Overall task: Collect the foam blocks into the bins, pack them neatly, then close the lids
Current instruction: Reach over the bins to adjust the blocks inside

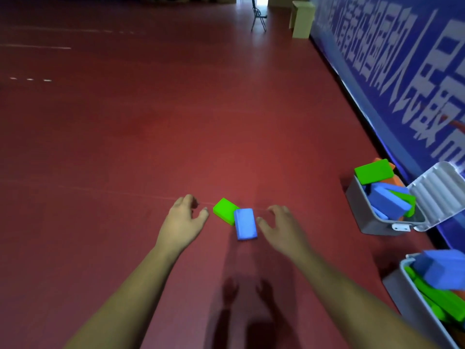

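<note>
Collection step in hand. Two foam blocks lie on the red floor (125, 147): a green block (224, 210) and a blue block (245, 224), touching, the blue one overlapping the green one's near corner.

Left hand (182, 220) is just left of the green block, fingers spread and loosely curved, holding nothing. Right hand (279, 225) is just right of the blue block, likewise spread and empty. Neither hand touches a block.

Far bin (370, 220) stands by the blue banner (402, 84), lid (437, 195) hinged up, blocks heaped above its rim. Near bin (402, 293) at the frame's edge is also full.

Judgement: next move is to close both hands on the pair, one block each, and carry them right. Both bins look overfilled; the blocks will probably need rearranging before either lid can shut.
</note>
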Available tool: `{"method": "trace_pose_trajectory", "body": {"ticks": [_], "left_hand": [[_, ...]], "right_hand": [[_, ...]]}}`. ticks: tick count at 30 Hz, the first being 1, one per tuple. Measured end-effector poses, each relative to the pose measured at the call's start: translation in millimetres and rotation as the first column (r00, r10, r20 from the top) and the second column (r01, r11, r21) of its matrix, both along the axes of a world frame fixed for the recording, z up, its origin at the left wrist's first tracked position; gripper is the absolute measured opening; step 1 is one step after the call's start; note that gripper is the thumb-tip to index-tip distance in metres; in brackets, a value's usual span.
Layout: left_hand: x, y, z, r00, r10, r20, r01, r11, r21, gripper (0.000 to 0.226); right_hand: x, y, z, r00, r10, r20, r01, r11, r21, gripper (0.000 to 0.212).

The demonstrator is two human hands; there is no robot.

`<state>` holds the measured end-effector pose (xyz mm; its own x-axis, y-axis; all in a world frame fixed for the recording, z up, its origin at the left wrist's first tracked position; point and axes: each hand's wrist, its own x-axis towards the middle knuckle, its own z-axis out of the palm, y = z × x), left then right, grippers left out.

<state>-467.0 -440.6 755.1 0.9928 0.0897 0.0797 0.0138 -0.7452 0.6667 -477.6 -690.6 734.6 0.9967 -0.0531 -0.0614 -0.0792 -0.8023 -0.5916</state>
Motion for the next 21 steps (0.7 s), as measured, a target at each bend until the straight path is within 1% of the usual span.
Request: {"method": "trace_pose_trajectory", "body": {"ticks": [4,8,11,13,16,18,20,21], "left_hand": [[114.1,-7.2,-27.3,0.997,-0.076,-0.025,0.076,0.997,-0.018,0.018],[234.7,-17.3,-80.0,0.981,-0.184,-0.057,0.181,0.982,-0.052,0.013],[324.0,-21.3,-131.7,0.958,-0.262,-0.117,0.257,0.965,-0.058,0.011],[374.6,-24.8,-165.6,0.939,-0.290,-0.182,0.280,0.957,-0.082,0.010],[442.1,-37.2,-225.5,0.901,-0.329,-0.281,0.310,0.944,-0.112,0.018],[477.1,-50.5,-271.5,0.877,-0.345,-0.333,0.320,0.939,-0.129,0.021],[502.6,-65.8,-324.3,0.853,-0.352,-0.385,0.323,0.936,-0.141,0.023],[512.1,-71.7,-354.0,0.848,-0.354,-0.394,0.321,0.935,-0.149,0.028]], "right_hand": [[91.4,-4.8,-31.0,0.999,-0.045,-0.012,0.045,0.999,-0.023,0.032],[187.0,-2.5,-80.5,0.992,-0.120,-0.042,0.119,0.993,-0.026,0.039],[252.7,5.9,-124.9,0.973,-0.218,-0.076,0.219,0.976,0.014,0.050],[289.8,8.8,-156.1,0.966,-0.239,-0.094,0.242,0.970,0.027,0.056],[340.9,4.8,-205.7,0.947,-0.292,-0.135,0.301,0.952,0.053,0.045],[367.2,-1.5,-244.6,0.939,-0.313,-0.141,0.323,0.945,0.050,0.042],[390.8,-11.8,-289.5,0.909,-0.342,-0.239,0.361,0.932,0.038,0.044],[401.4,-17.3,-317.1,0.890,-0.352,-0.291,0.377,0.926,0.033,0.044]]}}
